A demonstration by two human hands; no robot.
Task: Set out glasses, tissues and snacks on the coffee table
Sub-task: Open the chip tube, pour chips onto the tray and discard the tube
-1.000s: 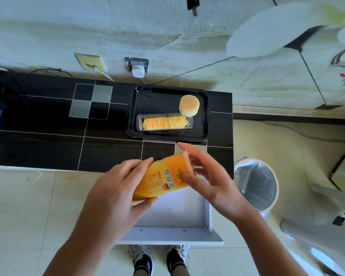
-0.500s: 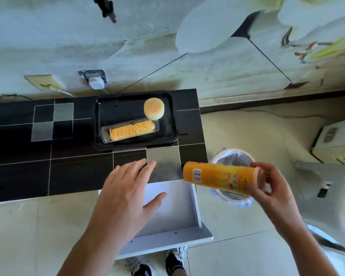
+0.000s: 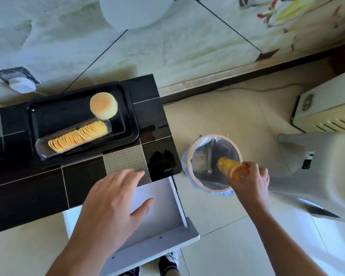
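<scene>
Snacks are already partly set out: a clear plastic tray of stacked crisps (image 3: 79, 136) and a round yellow cake (image 3: 103, 105) lie in the black serving tray (image 3: 132, 116), which stands on the dark tiled worktop (image 3: 28, 188), and the cake touches the far end of the crisp tray. The right hand (image 3: 249, 179) holds an orange crisp tube (image 3: 230, 168) over the mouth of the lined waste bin (image 3: 191, 154) on the floor; its grip is curled round the near end of the tube, and the far end points down into the bin. The left hand (image 3: 116, 200) hovers with fingers straight and spread, holding nothing, above the edge of the worktop and the open white drawer (image 3: 167, 212). I judge that the step in hand is to throw the tube away, probably because it is empty. To do this well, the tube should be brought lower, with its far end inside the rim, before the fingers let go, so that it does not hit the rim, catch the plastic liner or roll on the floor. It is better to let it slide down than to throw it. The free hand is well placed to push the drawer closed afterwards. No glasses or tissues are visible in this view.
</scene>
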